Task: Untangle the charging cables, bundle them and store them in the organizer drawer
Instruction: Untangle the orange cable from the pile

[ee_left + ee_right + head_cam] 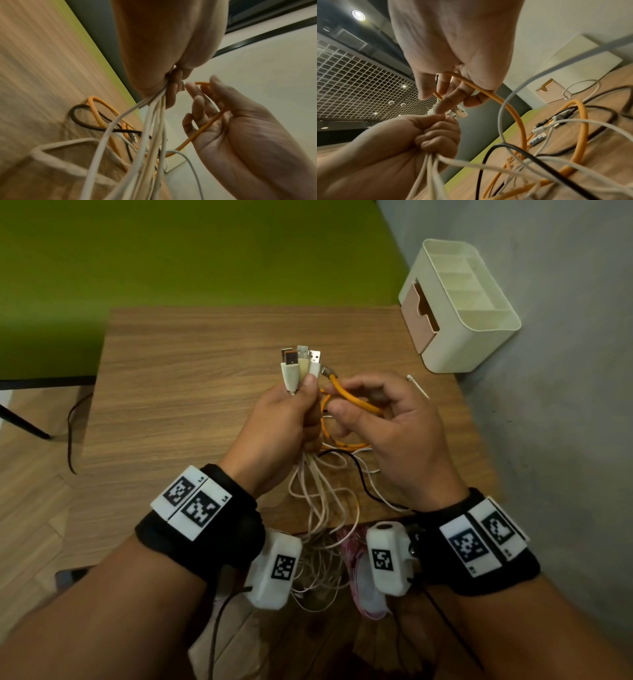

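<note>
- Above the middle of the brown wood-grain table [191,378], my left hand [281,426] is fisted round a bunch of white and cream charging cables [318,498], their USB plugs [301,361] standing up side by side out of the top of the fist.
- The cords hang from under that fist toward the near edge of the table and loop off it, loose and crossed over one another.
- My right hand [387,422] has the thick orange cable [352,398] near its metal-tipped end, thumb and curled fingers closed lightly on it, the tip close beside the white plugs.
- The rest of the orange cable lies coiled on the table below my hands, with a thin black cable [599,128] threaded across it.
- I judge the step to be gathering: plug ends collected in one hand, untangling only part done, no bundle tied.
- Next, I think, the orange end must go into the left fist beside the others, then the black one must be freed.
- The cream plastic organizer [479,337] sits at the far right corner of the table against the grey wall, its pinkish drawer [419,313] partly pulled out.
- A thin white tie [418,386] lies on the table between my right hand and the organizer, likely for binding.
</note>
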`<action>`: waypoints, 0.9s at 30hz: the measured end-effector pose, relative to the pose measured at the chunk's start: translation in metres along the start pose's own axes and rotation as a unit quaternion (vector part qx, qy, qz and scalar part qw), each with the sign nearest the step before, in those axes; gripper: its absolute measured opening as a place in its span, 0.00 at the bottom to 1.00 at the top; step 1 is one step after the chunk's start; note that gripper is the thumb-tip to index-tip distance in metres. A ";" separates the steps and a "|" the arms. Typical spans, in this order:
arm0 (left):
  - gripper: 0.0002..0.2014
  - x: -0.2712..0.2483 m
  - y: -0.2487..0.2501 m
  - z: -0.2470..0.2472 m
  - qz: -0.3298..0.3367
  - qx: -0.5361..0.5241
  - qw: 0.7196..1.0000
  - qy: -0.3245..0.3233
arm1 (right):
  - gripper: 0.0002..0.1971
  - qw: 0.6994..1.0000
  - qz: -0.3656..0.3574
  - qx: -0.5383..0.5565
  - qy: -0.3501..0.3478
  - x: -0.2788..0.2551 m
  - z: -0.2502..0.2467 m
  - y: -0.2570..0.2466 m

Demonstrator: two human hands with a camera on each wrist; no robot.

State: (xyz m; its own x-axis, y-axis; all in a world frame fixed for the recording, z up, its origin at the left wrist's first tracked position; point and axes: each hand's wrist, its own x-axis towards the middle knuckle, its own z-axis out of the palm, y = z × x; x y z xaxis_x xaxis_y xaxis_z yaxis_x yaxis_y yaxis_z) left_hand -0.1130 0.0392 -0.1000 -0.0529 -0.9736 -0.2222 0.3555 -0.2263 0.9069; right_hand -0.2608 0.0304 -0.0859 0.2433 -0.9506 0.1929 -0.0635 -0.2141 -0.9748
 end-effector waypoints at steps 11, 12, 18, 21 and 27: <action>0.15 0.003 0.000 0.007 0.039 0.022 0.998 -0.033 | 0.08 0.990 -0.010 -0.136 -0.035 -0.002 -0.004 0.008; 0.17 0.003 -0.001 0.007 0.048 0.028 0.998 -0.032 | 0.08 0.989 -0.014 -0.141 -0.039 -0.002 -0.004 0.007; 0.17 0.000 -0.003 0.013 0.086 0.042 0.995 0.009 | 0.12 0.994 0.022 -0.104 -0.004 -0.003 -0.004 0.006; 0.19 0.004 -0.003 0.009 0.119 0.066 0.989 0.051 | 0.11 0.995 0.044 -0.089 -0.016 -0.002 -0.008 0.006; 0.20 0.009 0.000 0.007 0.104 -0.012 0.992 0.076 | 0.04 0.980 0.082 -0.115 -0.142 -0.002 -0.016 0.009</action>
State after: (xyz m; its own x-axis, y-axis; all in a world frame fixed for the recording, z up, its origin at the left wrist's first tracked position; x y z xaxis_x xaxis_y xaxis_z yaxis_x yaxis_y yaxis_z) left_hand -0.1206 0.0299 -0.0999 0.1644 -0.9827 -0.0850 0.3654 -0.0194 0.9307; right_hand -0.2774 0.0271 -0.0936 0.4687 -0.8826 -0.0357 -0.3333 -0.1393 -0.9325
